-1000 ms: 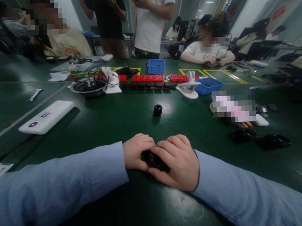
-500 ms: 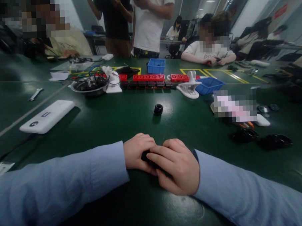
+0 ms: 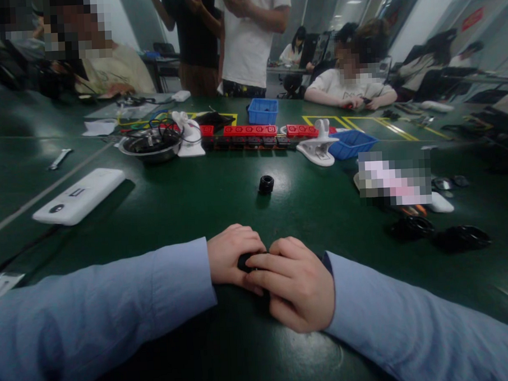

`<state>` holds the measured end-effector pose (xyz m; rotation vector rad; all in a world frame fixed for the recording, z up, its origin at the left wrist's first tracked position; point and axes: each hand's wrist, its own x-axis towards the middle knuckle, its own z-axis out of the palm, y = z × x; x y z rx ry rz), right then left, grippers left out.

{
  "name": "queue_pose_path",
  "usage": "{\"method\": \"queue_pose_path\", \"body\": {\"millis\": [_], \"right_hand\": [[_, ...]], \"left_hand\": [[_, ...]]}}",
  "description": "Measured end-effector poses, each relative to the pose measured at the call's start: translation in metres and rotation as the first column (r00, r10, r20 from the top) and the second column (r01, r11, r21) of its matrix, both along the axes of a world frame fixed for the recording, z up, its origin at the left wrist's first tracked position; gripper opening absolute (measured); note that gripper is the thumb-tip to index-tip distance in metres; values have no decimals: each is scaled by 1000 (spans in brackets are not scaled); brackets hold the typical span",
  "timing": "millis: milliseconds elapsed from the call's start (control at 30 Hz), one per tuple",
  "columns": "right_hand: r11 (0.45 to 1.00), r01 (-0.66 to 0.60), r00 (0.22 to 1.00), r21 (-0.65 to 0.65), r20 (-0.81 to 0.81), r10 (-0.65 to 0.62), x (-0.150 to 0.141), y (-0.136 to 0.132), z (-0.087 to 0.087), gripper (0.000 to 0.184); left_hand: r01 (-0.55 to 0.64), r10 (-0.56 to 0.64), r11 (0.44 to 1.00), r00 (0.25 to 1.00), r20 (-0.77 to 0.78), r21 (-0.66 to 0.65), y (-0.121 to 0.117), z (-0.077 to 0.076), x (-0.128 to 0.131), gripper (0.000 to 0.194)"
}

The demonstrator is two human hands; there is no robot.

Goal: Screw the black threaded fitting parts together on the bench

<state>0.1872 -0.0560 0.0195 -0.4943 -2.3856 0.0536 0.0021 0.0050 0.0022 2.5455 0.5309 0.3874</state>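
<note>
My left hand (image 3: 231,256) and my right hand (image 3: 298,284) meet low at the centre of the green table (image 3: 195,198), both in light-blue sleeves. Between them sits a small black round part (image 3: 245,262), mostly covered by the fingers. The left hand's fingers curl round it from the left. From the right, the other hand's fingers wrap over its top. Another small black ring-shaped part (image 3: 266,184) lies alone on the table farther away, beyond both hands.
A white flat device (image 3: 80,196) lies left. A metal bowl with cables (image 3: 151,144), white clamps (image 3: 317,148), red and black strips (image 3: 251,131) and blue bins (image 3: 348,144) stand across the middle. Black parts (image 3: 441,233) lie right. Other people sit and stand around the far side.
My right hand's fingers have slid further over the black part, covering more of it. The left hand has stayed in place.
</note>
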Motion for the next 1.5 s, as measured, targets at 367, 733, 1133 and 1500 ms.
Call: {"method": "queue_pose_path", "body": {"millis": [367,733,1133,1500], "right_hand": [[997,-82,994,-3,65,82,2,0,0,25],[996,51,990,68,-132,-42,2,-4,8,22],[949,298,947,-99,152,-282,-5,-7,16,31],[989,71,995,-128,74,-62,-3,-1,14,21]], "left_hand": [[6,-6,1000,999,-44,-5,1,2,0,42],[7,-7,1000,1000,-26,2,2,-1,0,39],[-15,15,1000,1000,20,-8,2,-6,-1,51],[-5,5,1000,1000,22,7,2,-7,0,56]]}}
